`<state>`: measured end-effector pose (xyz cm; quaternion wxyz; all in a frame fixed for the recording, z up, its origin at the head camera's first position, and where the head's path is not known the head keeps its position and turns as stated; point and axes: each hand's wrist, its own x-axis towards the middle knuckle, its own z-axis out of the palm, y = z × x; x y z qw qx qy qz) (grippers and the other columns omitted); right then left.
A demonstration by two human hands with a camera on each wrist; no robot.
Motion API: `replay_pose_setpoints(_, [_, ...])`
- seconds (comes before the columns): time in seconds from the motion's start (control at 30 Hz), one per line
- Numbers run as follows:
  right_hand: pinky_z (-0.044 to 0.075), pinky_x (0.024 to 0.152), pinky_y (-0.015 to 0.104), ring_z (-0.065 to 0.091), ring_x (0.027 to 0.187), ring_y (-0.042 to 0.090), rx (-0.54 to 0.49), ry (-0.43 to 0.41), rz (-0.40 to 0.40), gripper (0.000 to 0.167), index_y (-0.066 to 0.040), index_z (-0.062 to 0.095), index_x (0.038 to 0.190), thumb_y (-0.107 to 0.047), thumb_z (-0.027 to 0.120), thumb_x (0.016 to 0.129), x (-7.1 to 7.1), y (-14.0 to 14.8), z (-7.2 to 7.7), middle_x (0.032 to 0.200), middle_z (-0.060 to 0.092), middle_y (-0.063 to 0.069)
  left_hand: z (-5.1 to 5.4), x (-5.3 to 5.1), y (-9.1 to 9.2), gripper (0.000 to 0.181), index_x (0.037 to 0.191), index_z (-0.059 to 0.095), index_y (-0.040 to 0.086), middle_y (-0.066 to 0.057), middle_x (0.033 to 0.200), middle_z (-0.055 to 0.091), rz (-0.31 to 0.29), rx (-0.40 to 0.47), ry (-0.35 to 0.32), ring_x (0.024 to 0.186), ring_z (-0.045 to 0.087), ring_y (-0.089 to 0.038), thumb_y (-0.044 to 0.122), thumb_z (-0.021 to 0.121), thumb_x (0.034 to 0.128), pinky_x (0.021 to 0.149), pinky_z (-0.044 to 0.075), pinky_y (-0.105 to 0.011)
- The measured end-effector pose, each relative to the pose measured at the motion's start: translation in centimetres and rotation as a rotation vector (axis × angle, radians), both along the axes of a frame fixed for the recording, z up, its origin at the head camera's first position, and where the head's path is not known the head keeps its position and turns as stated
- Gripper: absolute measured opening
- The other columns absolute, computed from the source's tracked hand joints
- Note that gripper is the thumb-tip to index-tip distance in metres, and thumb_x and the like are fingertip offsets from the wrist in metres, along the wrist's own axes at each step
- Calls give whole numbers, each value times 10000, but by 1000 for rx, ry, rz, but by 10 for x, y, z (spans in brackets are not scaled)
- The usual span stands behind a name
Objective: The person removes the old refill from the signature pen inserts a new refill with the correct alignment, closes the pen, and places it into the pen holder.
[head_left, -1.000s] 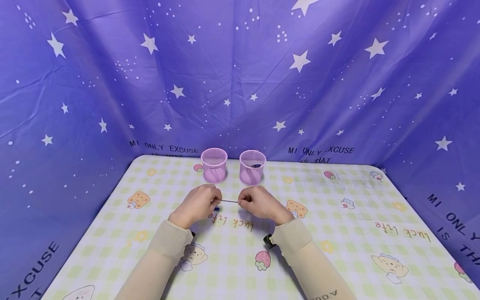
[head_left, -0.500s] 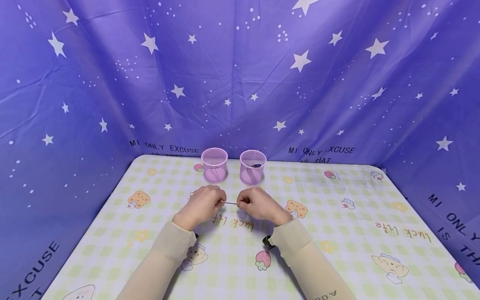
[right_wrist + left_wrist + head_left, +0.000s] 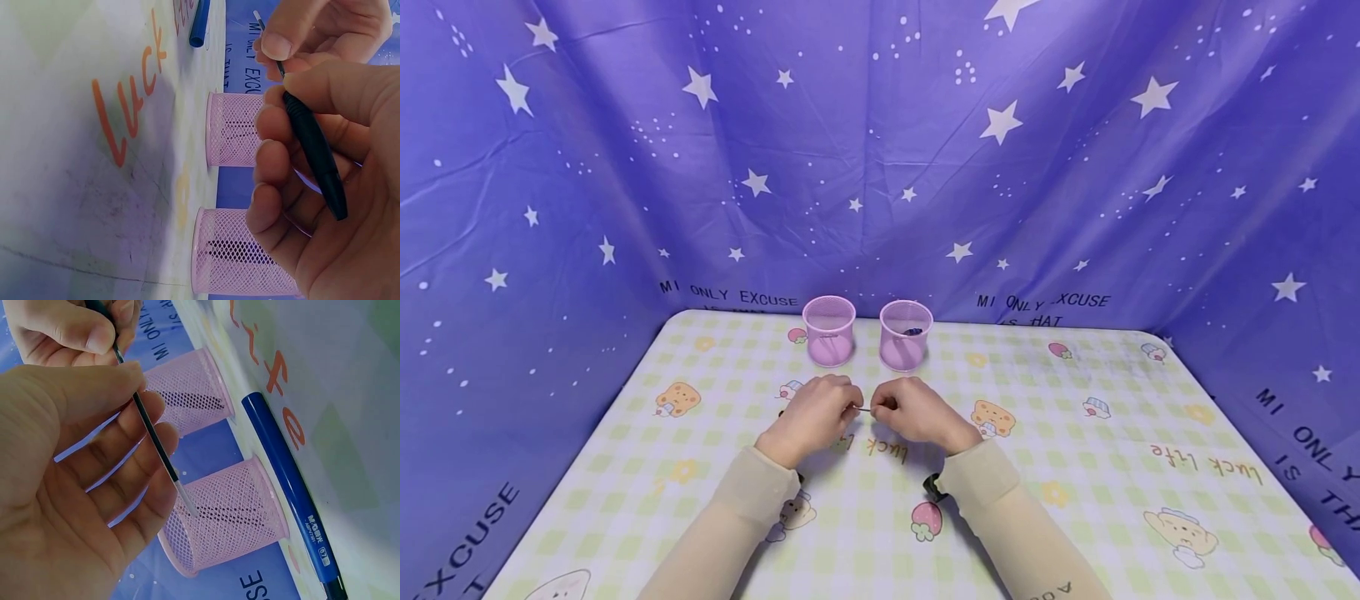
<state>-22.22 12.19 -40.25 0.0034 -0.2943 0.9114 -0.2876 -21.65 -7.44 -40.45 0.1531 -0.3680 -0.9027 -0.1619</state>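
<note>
My left hand (image 3: 815, 419) pinches a thin pen refill (image 3: 153, 434) between thumb and forefinger; its pale end points away past the fingers in the left wrist view. Facing it, my right hand (image 3: 917, 410) grips the dark front section of a pen (image 3: 314, 150), with its ribbed part near the thumb. The refill's other end meets this section; how deep it sits inside is hidden. Only a short stretch of refill shows between the hands. A blue pen barrel (image 3: 290, 494) lies on the tablecloth by my left hand, hidden beneath it in the head view.
Two pink mesh cups (image 3: 829, 348) stand side by side just beyond my hands. Inside the right-hand cup (image 3: 902, 352) is a small dark blue thing, too small to tell. A checked tablecloth (image 3: 1097, 467) covers the table; a purple star curtain (image 3: 880, 150) hangs behind and at both sides.
My left hand has moved to the right, toward my right hand, and the visible stretch of refill between them has grown shorter. The right hand has hardly moved.
</note>
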Motion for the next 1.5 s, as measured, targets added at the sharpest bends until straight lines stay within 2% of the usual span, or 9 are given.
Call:
replay_pose_setpoints(0.27, [430,570,234,488,597,39,1,-12,9,119,-162,680,788,-104,608,863,1,-1,2,636,537,-122,0,2,2,122,779,690,147,57,737,584,-27,16,12,699,568,-140,26,707,788,658,478,-316])
replay_pose_setpoints(0.8, [428,558,231,483,586,43,-7,-16,-2,125,-174,668,774,-115,611,868,0,1,3,631,533,-113,0,-1,-1,145,755,682,173,78,715,569,3,15,0,672,558,-121,34,707,787,640,466,-306])
replay_pose_setpoints(1.0, [429,560,228,483,587,37,-3,-11,-8,126,-186,664,774,-119,613,867,0,2,4,640,537,-117,0,-1,-4,140,765,689,165,78,733,581,9,16,-18,695,575,-122,27,712,779,662,478,-311])
replay_pose_setpoints(1.33, [435,574,243,490,590,46,-1,-9,-18,109,-123,699,815,-130,611,878,0,4,4,651,544,-109,1,-3,-7,120,825,717,149,65,757,605,19,22,-36,721,596,-136,38,717,779,713,482,-345])
replay_pose_setpoints(1.5, [434,570,239,487,585,44,3,0,-30,113,-150,686,797,-134,610,879,-1,7,5,649,541,-114,2,-4,-8,122,855,733,139,53,763,614,24,24,-50,741,609,-148,36,710,794,735,491,-357])
